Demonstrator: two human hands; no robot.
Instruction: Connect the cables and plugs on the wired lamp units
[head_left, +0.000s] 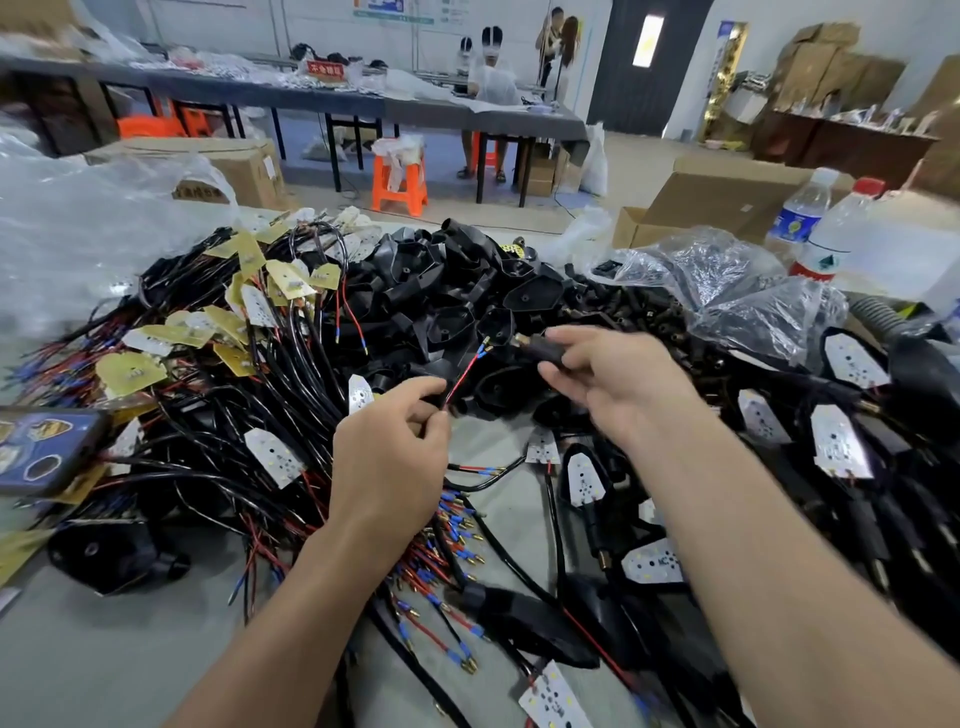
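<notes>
Two hands: we see both raised over the middle of the desk (104, 649), near each other but apart.
Left hand (387, 457): its grip pinches a thin black-sheathed cable (457, 387) between thumb and forefinger; a red and a dark wire fan out of the sheath, each ending in a blue sleeve and a brass tip.
Right hand (618, 384): its grip clasps a short black cylindrical plug (543, 351), brass collar facing the wire tips and just beside them; we cannot tell whether they touch.
Loose harnesses: glossy black cables tangled at left, carrying flat yellow boards (130, 371) and white pointed LED boards (272, 457).
Housings (457, 291): matte black, shield-shaped shells heaped behind the hands.
Right side: black shells with white dotted boards (841, 441) seated in them.
Margins: a dark phone (41, 449) at left; crinkled clear bags (727, 270) and two clear plastic bottles (826, 228) at right.
</notes>
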